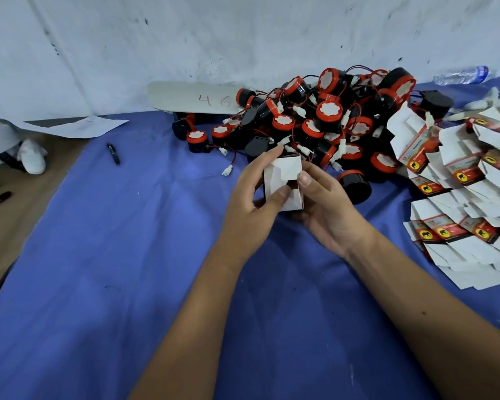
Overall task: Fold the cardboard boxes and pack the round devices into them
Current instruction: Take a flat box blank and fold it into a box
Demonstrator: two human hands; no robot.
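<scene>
Both hands grasp one small cardboard box (283, 181), held up over the blue cloth (127, 269). Left hand (251, 203) wraps the box's left side, thumb pressing on the white end flaps. Right hand (326, 209) cups the right side and underneath, thumb on the flap edge. Neither hand is released or clenched empty.

Step in hand, as I read it: closing an end of the box. A dark gap shows between the flaps, so they aren't seated. To do it well: keep the walls square with the fingers, fold the side flaps flat first, then push the tuck flap in with one thumb while the other hand braces the opposite wall (squeezing hard would skew the carton). Can't tell whether a device is already inside.

Just beyond the hands: the pile of round devices (329, 119), black bodies, red caps, wires with white plugs. Too tangled for an exact count; dozens, I'd say. One lies just right of the right hand.

Right of the hands: a heap of flat unfolded boxes (456, 192), red print with yellow badges, overlapping; well over ten, exact count not possible.

Left of the hands, well apart: one black pen (113, 153).

Far right: one plastic bottle (463, 75), lying on its side.
</scene>
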